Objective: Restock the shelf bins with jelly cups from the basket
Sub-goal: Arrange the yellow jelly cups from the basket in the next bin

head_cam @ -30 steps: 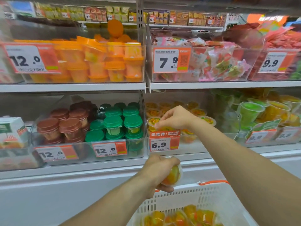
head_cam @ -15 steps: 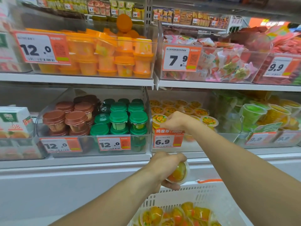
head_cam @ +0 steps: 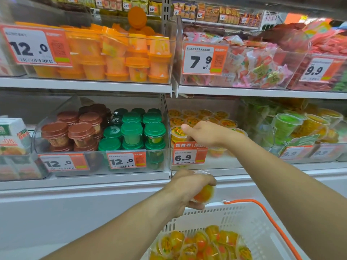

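Note:
My left hand (head_cam: pixel 189 186) grips a clear jelly cup (head_cam: pixel 205 193) with orange fruit just above the far rim of the white basket (head_cam: pixel 249 212). Several more jelly cups (head_cam: pixel 202 243) lie in the basket. My right hand (head_cam: pixel 206 134) reaches over the front wall of the clear shelf bin (head_cam: pixel 225 162) marked 6.9. Its thumb sticks out to the left beside a jelly cup (head_cam: pixel 178 134) at the bin's front left. Its fingertips dip behind the price tag (head_cam: pixel 189 155), and I see nothing held in them. Rows of the same cups (head_cam: pixel 199 115) fill the back of the bin.
Left of the bin stands a bin of green-lidded and brown-lidded cups (head_cam: pixel 131 128). To the right are green and yellow cups (head_cam: pixel 293 124). The shelf above (head_cam: pixel 262 91) carries orange cups and bagged sweets. The basket's orange handle (head_cam: pixel 272 222) arcs at right.
My right hand has sunk lower into the 6.9 bin and its thumb has stretched out. My left hand keeps its cup above the basket. The view has tilted down slightly.

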### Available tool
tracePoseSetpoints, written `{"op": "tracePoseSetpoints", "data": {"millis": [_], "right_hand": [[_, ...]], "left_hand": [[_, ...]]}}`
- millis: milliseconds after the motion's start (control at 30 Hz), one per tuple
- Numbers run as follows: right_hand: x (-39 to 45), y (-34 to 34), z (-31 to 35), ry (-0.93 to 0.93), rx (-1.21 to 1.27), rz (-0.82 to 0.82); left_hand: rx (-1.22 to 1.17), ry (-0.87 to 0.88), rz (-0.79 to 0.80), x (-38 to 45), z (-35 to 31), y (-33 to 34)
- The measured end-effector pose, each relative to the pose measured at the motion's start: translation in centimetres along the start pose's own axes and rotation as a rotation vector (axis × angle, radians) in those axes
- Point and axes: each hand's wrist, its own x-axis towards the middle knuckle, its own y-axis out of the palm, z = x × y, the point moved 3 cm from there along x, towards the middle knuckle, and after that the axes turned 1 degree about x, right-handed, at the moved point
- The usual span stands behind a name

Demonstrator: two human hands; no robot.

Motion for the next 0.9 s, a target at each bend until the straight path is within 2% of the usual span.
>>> {"op": "tracePoseSetpoints", "data": {"millis": [67,133,167,233,300,333,400,467,500,600,633,667,733,800,900], "right_hand": [[-2.2,-0.9,0.0,-0.177,0.059,-0.162],[-4.6,-1.6,-0.5,-0.281,0.162,-0.245],[-5.5,-1.8,-0.8,-0.292,0.180,-0.219],[-6.8,-2.0,-1.1,-0.235,0.164,-0.033],[-7.6,-1.9,-1.4,-0.212,0.286,0.183],[-7.9,-1.9,-1.5,-0.257,0.377,0.247],[-7.9,-1.9,-1.9,-0.371,0.471,0.278],[-7.2,-1.6,-2.6,-0.419,0.505,0.213],[-6.7,-1.6,-3.1,-0.416,0.551,0.156],[-5.5,-2.1,-4.2,-0.398,0.709,-0.029],[-5.3,-2.3,-4.7,-0.390,0.743,-0.084],[-5.0,-2.4,-5.2,-0.367,0.782,-0.132],[-4.3,-2.7,-6.2,-0.253,0.898,-0.192],[-3.4,-2.7,-6.8,-0.078,0.986,-0.233],[-2.1,-2.4,-7.3,0.098,0.848,-0.323]], "left_hand": [[0.003,0.117,-0.067,0.0,-0.5,0.0],[-0.017,0.237,-0.133,-0.2,-1.3,-0.1],[-0.033,0.301,-0.151,-0.3,-1.8,-0.2],[-0.046,0.405,-0.162,-0.8,-2.7,-0.1],[-0.064,0.409,-0.154,-1.1,-3.3,0.2],[-0.088,0.397,-0.154,-1.0,-3.4,0.3],[-0.158,0.361,-0.204,-0.5,-3.5,0.2],[-0.274,0.291,-0.237,0.0,-4.1,-0.1],[-0.363,0.275,-0.194,0.1,-4.5,-0.1],[-0.487,0.379,-0.044,-0.3,-6.2,0.1],[-0.410,0.433,-0.063,-0.4,-6.4,0.0],[-0.231,0.501,-0.138,-0.4,-6.4,-0.3],[0.267,0.684,-0.383,-0.1,-6.4,-1.2],[0.633,0.788,-0.515,0.5,-6.5,-1.8],[1.036,0.684,-0.533,2.2,-5.6,-2.2]]}}
